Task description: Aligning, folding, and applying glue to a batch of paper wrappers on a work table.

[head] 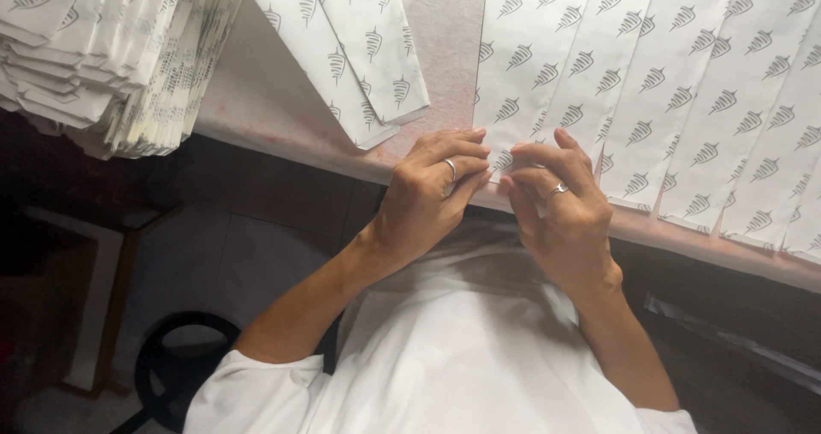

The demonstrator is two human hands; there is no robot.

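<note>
- Pinching the near bottom corner of a white paper bag (522,66), the left hand (428,199) has its fingers curled narrow, the fingertips (475,135) pressed on the paper at the table edge; a ring sits on one finger.
- Right hand (560,207) lies just beside the left, the two touching at the fingertips; its fingers are likewise closed narrow on the same corner of the bag, and a ring shows on one finger.
- The held bag is flat, printed with small grey leaf-like marks, and extends away from both hands across the pinkish table surface (445,23).
- To the far side and outward of the right hand, a row of overlapping bags (718,100) of the same print lies fanned out, each partly covering the next; the held bag is the end one of this row.
- Beyond the left hand, apart from it, two loose bags (359,49) lie slanted on the table.
- Well out past the left hand, a thick stack of folded bags (103,58) overhangs the table edge.
- Below both hands the person's white shirt (462,357) fills the view; dark floor lies beneath the left forearm.
</note>
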